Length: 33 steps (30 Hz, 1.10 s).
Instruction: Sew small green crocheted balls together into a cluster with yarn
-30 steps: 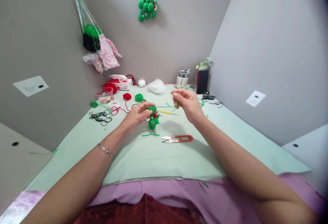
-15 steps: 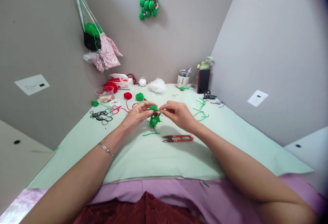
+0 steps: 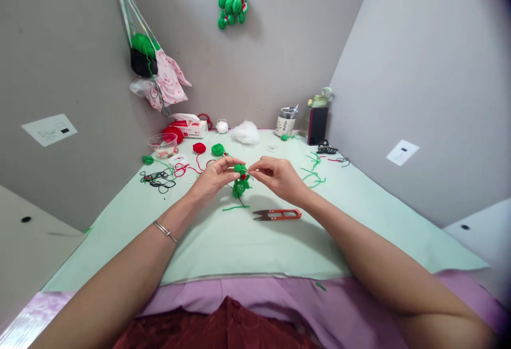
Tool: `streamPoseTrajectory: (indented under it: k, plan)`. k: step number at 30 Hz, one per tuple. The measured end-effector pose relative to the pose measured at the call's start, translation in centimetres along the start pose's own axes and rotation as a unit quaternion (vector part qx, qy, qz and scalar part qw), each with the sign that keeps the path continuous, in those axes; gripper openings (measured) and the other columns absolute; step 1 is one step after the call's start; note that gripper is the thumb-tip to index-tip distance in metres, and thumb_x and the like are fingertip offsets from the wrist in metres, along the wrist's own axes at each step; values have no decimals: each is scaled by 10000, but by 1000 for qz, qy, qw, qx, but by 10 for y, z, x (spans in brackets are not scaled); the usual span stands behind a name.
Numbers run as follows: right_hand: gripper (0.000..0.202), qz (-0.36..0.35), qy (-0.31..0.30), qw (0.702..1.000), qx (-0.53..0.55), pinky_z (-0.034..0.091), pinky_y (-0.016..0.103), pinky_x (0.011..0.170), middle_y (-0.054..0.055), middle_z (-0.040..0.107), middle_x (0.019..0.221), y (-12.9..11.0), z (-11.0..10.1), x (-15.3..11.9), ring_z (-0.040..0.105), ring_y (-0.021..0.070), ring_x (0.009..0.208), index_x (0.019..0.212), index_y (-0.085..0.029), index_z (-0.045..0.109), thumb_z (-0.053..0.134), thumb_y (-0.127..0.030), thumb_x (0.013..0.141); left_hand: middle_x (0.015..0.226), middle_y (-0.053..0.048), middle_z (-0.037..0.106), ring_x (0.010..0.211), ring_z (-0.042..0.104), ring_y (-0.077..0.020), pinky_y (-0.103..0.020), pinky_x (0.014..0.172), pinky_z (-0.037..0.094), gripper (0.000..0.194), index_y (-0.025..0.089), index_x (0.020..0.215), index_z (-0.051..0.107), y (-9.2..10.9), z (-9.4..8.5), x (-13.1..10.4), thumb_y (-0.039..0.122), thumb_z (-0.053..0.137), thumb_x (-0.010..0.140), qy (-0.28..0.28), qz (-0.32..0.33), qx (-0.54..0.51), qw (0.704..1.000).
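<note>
Between the thumb and fingers of my left hand [image 3: 219, 174] is the top of a green crocheted piece [image 3: 240, 187] with a bit of red on it. Its lower ball hangs just above the table, a dark thread trailing from it. My right hand [image 3: 275, 174] pinches a thin needle-like tool [image 3: 247, 172] whose tip meets the crochet; its exact kind is too small to tell. Below the hands lie orange-handled thread snips [image 3: 277, 214] and a short green yarn piece [image 3: 236, 208].
Left of my hands are tangled black cord [image 3: 157, 180], a red yarn ball [image 3: 199, 148], a green yarn ball [image 3: 217, 149] and a clear plastic tub [image 3: 163, 146]. Behind sit white stuffing [image 3: 245, 133] and a pen jar [image 3: 286, 123]. A phone [image 3: 318, 125] leans at the right; green yarn scraps [image 3: 314, 174] lie nearer.
Both hands stay almost in place on the crocheted piece. The view has shifted very slightly; nothing was let go or taken up.
</note>
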State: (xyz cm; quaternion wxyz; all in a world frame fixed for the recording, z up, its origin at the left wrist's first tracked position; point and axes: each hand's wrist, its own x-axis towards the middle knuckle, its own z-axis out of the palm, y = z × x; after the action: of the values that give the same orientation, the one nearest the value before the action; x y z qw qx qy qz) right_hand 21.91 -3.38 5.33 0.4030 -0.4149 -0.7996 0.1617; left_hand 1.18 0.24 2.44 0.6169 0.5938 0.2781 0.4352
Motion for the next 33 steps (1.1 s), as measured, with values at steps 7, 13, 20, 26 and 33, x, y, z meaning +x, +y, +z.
streamPoseTrajectory:
  k: [7,13,20,26,33]
  plan:
    - [150,4,-1,1000,-6,369,270,613,24,651,769,-1,0,0,494,113,608,859,-191,749,613,-246,892,1053,-42,690,998,641,-191,-323,893,470,341,205,1052,692,-1,0,1,235,784,725,4,10,20,1000]
    - [135,3,-17,1000,-26,363,268,621,22,653,770,1,-1,0,494,113,617,862,-195,752,624,-229,887,1056,-54,691,1004,646,-208,-342,894,483,349,198,1051,706,-1,-1,1,227,782,712,4,15,38,999]
    - [134,0,-24,1000,-18,370,268,629,26,662,780,5,2,0,501,119,631,850,-195,741,615,-219,886,1067,-58,709,994,643,-199,-344,910,481,351,199,1044,728,-3,-1,1,219,794,700,0,7,44,999]
    - [156,53,-28,993,99,360,259,583,6,623,703,14,5,4,458,114,601,804,-178,692,647,-318,857,1047,-55,712,972,648,-192,-327,881,489,335,200,1039,729,-2,2,0,227,790,710,-1,13,27,1000]
    - [333,96,-42,972,212,314,242,517,-18,540,612,13,7,6,386,93,562,732,-159,650,728,-482,760,1002,-50,730,911,664,-184,-314,833,502,342,210,1045,740,-4,3,1,242,797,709,-7,31,31,999]
